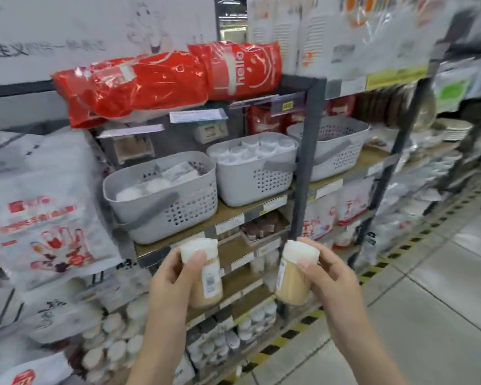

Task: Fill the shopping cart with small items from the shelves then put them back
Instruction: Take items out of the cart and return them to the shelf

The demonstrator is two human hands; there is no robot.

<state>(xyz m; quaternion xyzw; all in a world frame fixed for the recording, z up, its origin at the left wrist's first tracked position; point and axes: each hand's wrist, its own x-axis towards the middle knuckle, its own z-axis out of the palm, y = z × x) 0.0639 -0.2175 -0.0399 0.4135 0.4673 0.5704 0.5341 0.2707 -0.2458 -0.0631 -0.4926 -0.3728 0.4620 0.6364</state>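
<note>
Head view, shop aisle, frame somewhat blurred. I see both hands raised in front of the shelving unit, each holding one small clear jar with a white lid.

Left hand: fingers curled round the left jar, thumb pressed on the lid's side. Jar upright, tilted slightly; tan contents, white barcode label facing me.

Right hand: fingers wrapped round the right jar, thumb on the lid edge. Jar leans with its lid toward the left jar. The two jars are near each other but apart.

Both jars hang in the air before the lower shelves, below the row of grey baskets.

Shelf contents: left grey basket with white packets, middle basket with white-lidded jars standing in it, right basket, contents not readable. Red plastic packs lie on the top shelf. White bags with a hand print hang at left. Yellow-black floor tape runs along the shelf base. Cart not seen by me.
</note>
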